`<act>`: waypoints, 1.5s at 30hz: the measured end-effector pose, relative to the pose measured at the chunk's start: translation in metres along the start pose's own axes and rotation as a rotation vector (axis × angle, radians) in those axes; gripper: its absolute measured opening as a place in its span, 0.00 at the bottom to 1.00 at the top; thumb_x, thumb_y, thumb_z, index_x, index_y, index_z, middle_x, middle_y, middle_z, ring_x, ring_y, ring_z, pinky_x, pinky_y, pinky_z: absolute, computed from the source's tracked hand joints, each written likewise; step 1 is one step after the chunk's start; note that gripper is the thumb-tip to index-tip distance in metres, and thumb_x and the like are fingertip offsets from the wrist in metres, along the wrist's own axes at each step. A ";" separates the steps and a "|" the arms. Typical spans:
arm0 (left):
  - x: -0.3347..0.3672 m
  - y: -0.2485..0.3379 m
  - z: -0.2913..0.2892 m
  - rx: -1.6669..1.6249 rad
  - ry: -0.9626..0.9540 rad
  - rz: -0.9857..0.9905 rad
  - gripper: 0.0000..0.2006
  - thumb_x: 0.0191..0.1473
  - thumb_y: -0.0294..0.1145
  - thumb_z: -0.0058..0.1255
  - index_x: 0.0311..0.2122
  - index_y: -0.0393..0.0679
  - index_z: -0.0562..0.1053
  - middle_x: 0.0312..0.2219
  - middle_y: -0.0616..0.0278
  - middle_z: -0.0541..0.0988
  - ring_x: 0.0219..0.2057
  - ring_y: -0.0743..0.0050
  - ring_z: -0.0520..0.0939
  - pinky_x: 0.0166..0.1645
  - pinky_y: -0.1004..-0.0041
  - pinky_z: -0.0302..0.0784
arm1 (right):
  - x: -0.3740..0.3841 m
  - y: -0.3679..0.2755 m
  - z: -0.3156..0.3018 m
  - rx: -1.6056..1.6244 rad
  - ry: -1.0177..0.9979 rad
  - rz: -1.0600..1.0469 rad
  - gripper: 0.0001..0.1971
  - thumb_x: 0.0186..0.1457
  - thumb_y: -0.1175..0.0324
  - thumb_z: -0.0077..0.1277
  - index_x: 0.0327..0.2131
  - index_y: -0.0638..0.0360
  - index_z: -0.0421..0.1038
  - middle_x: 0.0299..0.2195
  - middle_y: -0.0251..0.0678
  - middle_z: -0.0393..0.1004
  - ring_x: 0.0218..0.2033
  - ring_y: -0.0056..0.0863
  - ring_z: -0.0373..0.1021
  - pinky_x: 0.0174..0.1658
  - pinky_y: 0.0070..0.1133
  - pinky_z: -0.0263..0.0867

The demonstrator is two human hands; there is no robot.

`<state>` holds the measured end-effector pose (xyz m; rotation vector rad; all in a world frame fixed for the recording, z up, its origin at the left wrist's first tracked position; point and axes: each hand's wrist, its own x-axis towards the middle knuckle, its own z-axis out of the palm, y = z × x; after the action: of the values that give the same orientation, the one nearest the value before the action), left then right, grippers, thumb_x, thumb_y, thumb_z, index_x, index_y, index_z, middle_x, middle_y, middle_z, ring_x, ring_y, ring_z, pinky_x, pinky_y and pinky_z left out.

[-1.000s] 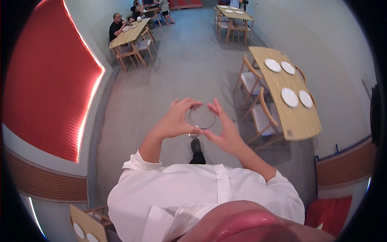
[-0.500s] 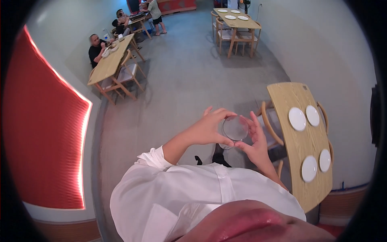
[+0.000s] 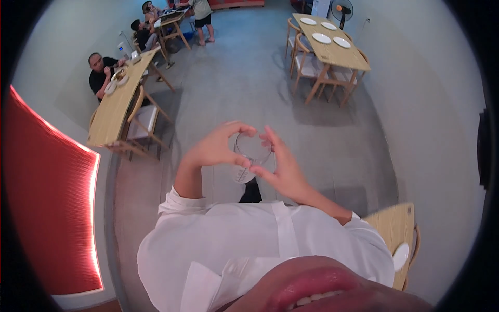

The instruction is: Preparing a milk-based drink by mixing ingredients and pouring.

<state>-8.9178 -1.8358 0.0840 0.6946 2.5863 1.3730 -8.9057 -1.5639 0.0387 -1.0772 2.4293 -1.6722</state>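
Note:
A clear, round cup (image 3: 253,151) with a wide rim and faint marks low on its side is held out in front of my chest, over the floor. My left hand (image 3: 221,148) closes round its left side, thumb near the front of the rim and fingers at the far edge. From the other side my right hand (image 3: 278,158) grips it, its thumb meeting the left thumb at the near edge. Nothing can be made out inside the cup. A dark shoe (image 3: 251,191) shows just below it.
At right, a wooden table (image 3: 387,223) with a white plate (image 3: 401,257) stands beside my elbow. Another table (image 3: 338,52) with several plates and chairs lies ahead right. On the left a person (image 3: 100,75) sits at a table (image 3: 117,109); other people are farther back. A red lit panel (image 3: 52,208) lines the left wall.
I have moved forward along the floor: the near right table has slid back toward the lower edge and the far tables look closer. Both hands keep hold of the cup.

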 end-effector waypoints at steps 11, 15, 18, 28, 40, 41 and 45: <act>0.506 -0.224 -0.215 0.022 -0.114 0.142 0.47 0.41 0.50 0.81 0.65 0.40 0.75 0.59 0.52 0.79 0.62 0.49 0.78 0.69 0.56 0.70 | 0.448 0.302 -0.142 -0.050 0.271 0.128 0.62 0.47 0.64 0.78 0.80 0.58 0.48 0.67 0.46 0.70 0.62 0.43 0.70 0.63 0.39 0.68; 0.682 -0.304 -0.280 0.020 -0.188 0.256 0.47 0.41 0.50 0.80 0.66 0.41 0.74 0.63 0.53 0.77 0.66 0.46 0.73 0.73 0.54 0.64 | 0.586 0.413 -0.219 -0.375 0.243 -0.074 0.60 0.46 0.62 0.78 0.78 0.60 0.52 0.67 0.48 0.71 0.59 0.46 0.72 0.61 0.37 0.70; 0.814 -0.384 -0.337 0.109 -0.159 0.333 0.51 0.40 0.51 0.82 0.69 0.44 0.72 0.64 0.52 0.76 0.69 0.49 0.72 0.73 0.52 0.64 | 0.716 0.508 -0.269 -0.310 0.215 -0.138 0.58 0.47 0.61 0.78 0.77 0.61 0.53 0.67 0.49 0.70 0.60 0.49 0.72 0.62 0.37 0.70; 1.172 -0.622 -0.632 -0.110 -0.013 0.072 0.50 0.38 0.46 0.82 0.69 0.44 0.73 0.61 0.58 0.78 0.65 0.57 0.76 0.71 0.58 0.69 | 1.219 0.723 -0.334 -0.176 0.017 -0.099 0.54 0.57 0.65 0.71 0.79 0.63 0.47 0.73 0.53 0.62 0.68 0.52 0.65 0.70 0.39 0.63; 1.732 -0.849 -0.838 -0.005 -0.099 0.223 0.49 0.41 0.50 0.83 0.68 0.44 0.73 0.61 0.53 0.79 0.64 0.52 0.77 0.69 0.56 0.71 | 1.688 1.051 -0.513 -0.143 0.235 0.139 0.55 0.52 0.60 0.78 0.78 0.57 0.54 0.70 0.53 0.67 0.70 0.46 0.67 0.69 0.40 0.65; 1.776 -0.867 -0.836 0.008 -0.077 0.238 0.50 0.41 0.50 0.82 0.69 0.44 0.72 0.62 0.52 0.78 0.65 0.50 0.77 0.69 0.56 0.72 | 1.715 1.086 -0.530 -0.225 0.316 0.138 0.55 0.51 0.60 0.79 0.77 0.57 0.56 0.70 0.52 0.67 0.70 0.45 0.67 0.69 0.39 0.66; 1.954 -0.934 -0.854 0.018 -0.078 0.174 0.50 0.43 0.48 0.82 0.70 0.43 0.71 0.64 0.51 0.76 0.66 0.49 0.76 0.69 0.56 0.71 | 1.830 1.208 -0.601 -0.097 0.496 0.220 0.57 0.45 0.64 0.82 0.75 0.60 0.59 0.68 0.49 0.71 0.68 0.43 0.70 0.68 0.37 0.67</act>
<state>-11.2358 -2.0352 0.0073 0.9768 2.5324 1.3404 -11.1659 -1.8040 -0.0309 -0.4019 2.8058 -1.9443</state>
